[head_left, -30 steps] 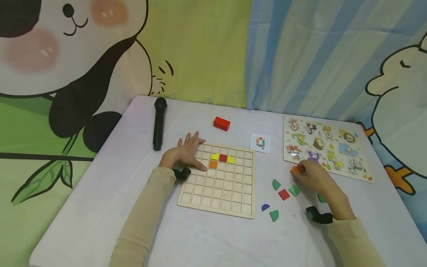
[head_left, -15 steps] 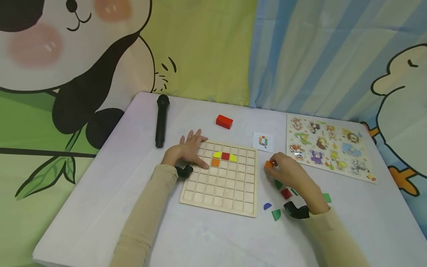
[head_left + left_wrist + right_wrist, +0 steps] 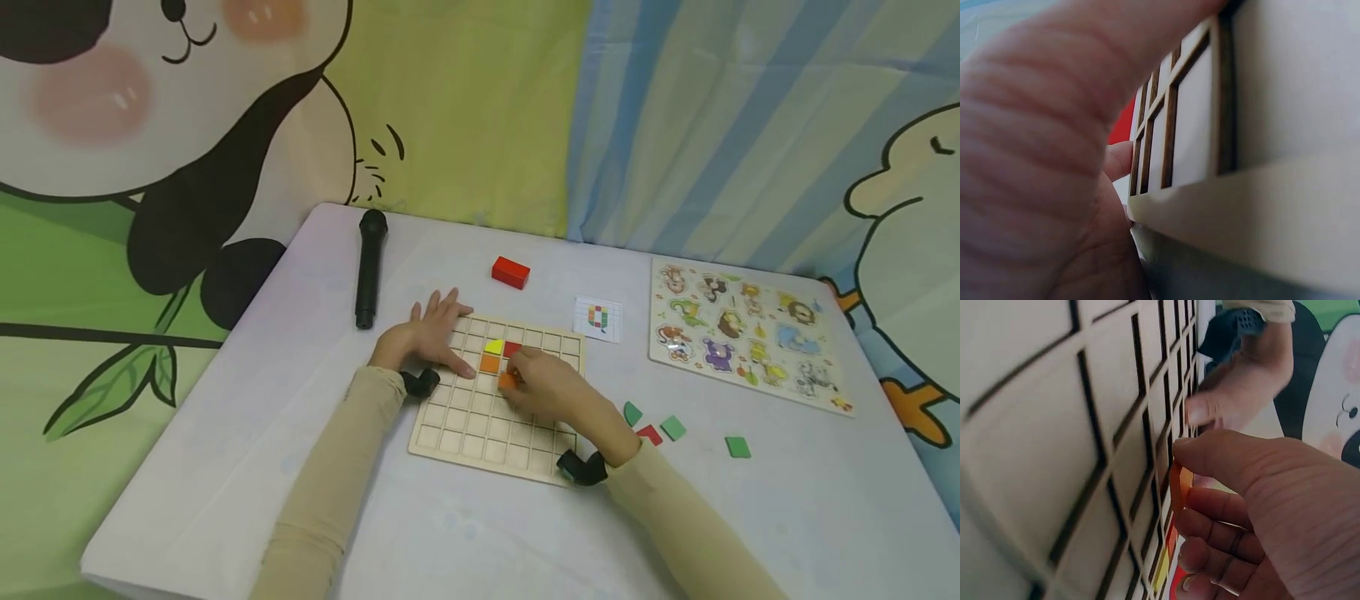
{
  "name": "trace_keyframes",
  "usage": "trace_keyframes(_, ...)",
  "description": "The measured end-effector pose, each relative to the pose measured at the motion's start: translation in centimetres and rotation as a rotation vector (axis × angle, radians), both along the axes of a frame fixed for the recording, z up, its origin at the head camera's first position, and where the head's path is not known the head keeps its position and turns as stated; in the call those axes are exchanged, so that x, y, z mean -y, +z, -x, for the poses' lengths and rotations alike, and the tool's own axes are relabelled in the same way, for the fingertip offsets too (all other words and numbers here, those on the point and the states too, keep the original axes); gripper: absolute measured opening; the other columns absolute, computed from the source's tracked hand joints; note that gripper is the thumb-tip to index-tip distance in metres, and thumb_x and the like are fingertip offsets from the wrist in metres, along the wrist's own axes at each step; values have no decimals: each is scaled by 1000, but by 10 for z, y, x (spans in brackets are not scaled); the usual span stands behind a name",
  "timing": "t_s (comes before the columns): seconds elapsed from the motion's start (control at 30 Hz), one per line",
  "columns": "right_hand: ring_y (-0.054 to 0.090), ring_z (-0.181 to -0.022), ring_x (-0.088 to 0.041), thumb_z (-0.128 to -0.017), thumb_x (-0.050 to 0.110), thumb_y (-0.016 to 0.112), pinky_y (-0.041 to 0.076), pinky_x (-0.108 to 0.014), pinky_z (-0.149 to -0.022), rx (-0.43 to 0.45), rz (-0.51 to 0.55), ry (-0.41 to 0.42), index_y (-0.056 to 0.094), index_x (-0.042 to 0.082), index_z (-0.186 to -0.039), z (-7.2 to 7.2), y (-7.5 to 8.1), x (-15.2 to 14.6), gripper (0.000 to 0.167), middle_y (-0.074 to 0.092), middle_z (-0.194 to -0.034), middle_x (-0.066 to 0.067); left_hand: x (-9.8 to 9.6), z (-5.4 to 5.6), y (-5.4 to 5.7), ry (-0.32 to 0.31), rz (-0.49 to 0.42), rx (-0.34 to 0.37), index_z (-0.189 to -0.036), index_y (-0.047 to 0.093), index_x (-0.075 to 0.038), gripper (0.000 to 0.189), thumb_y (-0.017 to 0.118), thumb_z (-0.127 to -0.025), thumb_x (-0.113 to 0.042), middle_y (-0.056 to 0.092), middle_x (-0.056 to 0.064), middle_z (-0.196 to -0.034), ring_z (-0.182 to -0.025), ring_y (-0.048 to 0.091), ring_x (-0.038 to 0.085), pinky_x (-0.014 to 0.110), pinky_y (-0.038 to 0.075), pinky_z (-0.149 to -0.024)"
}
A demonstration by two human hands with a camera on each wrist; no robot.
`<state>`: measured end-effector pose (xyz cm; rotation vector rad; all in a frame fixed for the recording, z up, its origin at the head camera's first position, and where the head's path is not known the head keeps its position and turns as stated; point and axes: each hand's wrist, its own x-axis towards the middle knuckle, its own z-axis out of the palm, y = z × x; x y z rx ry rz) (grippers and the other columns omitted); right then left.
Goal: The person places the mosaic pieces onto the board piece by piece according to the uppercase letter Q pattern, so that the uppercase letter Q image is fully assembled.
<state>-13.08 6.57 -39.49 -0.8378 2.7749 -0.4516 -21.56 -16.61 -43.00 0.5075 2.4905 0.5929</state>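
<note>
Panda backdrop (image 3: 292, 167) hung behind our white-covered table (image 3: 217, 467); on it lay our wooden grid board (image 3: 455, 421), with a yellow tile (image 3: 494, 347), a red tile (image 3: 512, 349) and an orange square tile (image 3: 490, 363) in its upper cells; a small pattern card (image 3: 597, 319) lay just beside its far right corner.

We judged the step in hand to be placing another orange piece (image 3: 507, 382); our right hand (image 3: 557, 389) had it pinched between thumb and fingers, at the board, near the orange square tile; we could not tell which cell it was bound for, or whether it touched wood. Our left hand (image 3: 429, 340) lay across the board's left edge, fingers spread apart and clamped on nothing, seemingly to steady it; the next move, as we read it, called for squaring the piece to a cell's ridges, pressing it flat and letting go without nudging its neighbours.

It looked plain, bright orange and thin; the right wrist view showed it nearly edge-on, partly hidden by our fingers.
</note>
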Motion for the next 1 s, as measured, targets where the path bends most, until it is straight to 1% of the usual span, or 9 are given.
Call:
trace_keyframes(0.13, 51, -68, -13, -90, 24, 68, 47, -27, -65, -31, -7, 46, 60, 8, -91, 0, -3, 15, 18, 54, -82, 0, -3, 2, -2, -14, 27, -3, -155, 16, -22, 116, 80, -66, -62, -20, 8, -163, -148, -23, 32, 59, -11, -116)
trace_keyframes(0.2, 49, -67, -13, -90, 24, 68, 46, -27, -63, -41, -18, 49, 60, 8, -91, 1, -4, 19, 18, 53, -81, 1, -4, 1, 1, -18, 27, -6, -155, 17, -21, 116, 80, -66, -61, -19, 8, -163, -148, -23, 33, 59, -11, -116)
trace_keyframes(0.27, 49, -67, -13, -90, 26, 68, 46, -28, -62, -41, -30, 46, 61, 8, -91, 2, -4, 21, 19, 52, -81, 1, -5, 1, 4, -16, 13, -6, -155, 18, -19, 116, 81, -66, -59, -17, 10, -163, -148, -22, 33, 60, -11, -116)
trace_keyframes(0.4, 51, -69, -14, -91, 30, 68, 47, -29, -64, -25, -45, 36, 63, 6, -99, 3, -4, 24, 26, 54, -85, 0, -5, -1, 11, -16, -2, -11, -154, 20, -16, 115, 83, -66, -58, -15, 11, -164, -148, -20, 35, 62, -10, -116)
trace_keyframes(0.5, 52, -70, -13, -91, 32, 69, 48, -29, -64, -11, -48, 23, 64, 6, -101, 3, -5, 25, 28, 56, -86, 1, -5, -1, 11, -16, 8, -12, -154, 20, -17, 115, 82, -66, -58, -16, 11, -164, -148, -20, 34, 61, -10, -116)
trace_keyframes(0.6, 51, -69, -13, -90, 31, 71, 46, -28, -63, -5, -42, 14, 64, 7, -98, 2, -6, 24, 26, 56, -83, 2, -4, -1, 10, -16, 3, -9, -154, 20, -17, 115, 82, -67, -57, -16, 11, -163, -148, -20, 34, 61, -10, -116)
trace_keyframes(0.7, 50, -67, -12, -89, 29, 72, 46, -28, -63, -14, -26, 23, 64, 8, -94, 2, -8, 23, 23, 57, -80, 3, -4, -1, 9, -12, 20, 1, -155, 18, -18, 114, 81, -68, -57, -18, 10, -163, -148, -22, 34, 60, -11, -116)
trace_keyframes(0.83, 51, -67, -11, -90, 27, 71, 47, -27, -64, -26, -1, 40, 65, 8, -94, 1, -11, 22, 20, 59, -80, 3, -2, -1, 7, -8, 33, 8, -155, 17, -19, 114, 81, -69, -58, -19, 9, -163, -148, -22, 33, 59, -11, -117)
trace_keyframes(1.0, 52, -68, -11, -91, 24, 70, 48, -27, -66, -33, 15, 42, 64, 8, -94, 1, -13, 21, 17, 60, -81, 2, -1, -3, 9, -7, -3, 10, -154, 18, -16, 115, 83, -68, -56, -18, 11, -163, -148, -22, 35, 61, -12, -116)
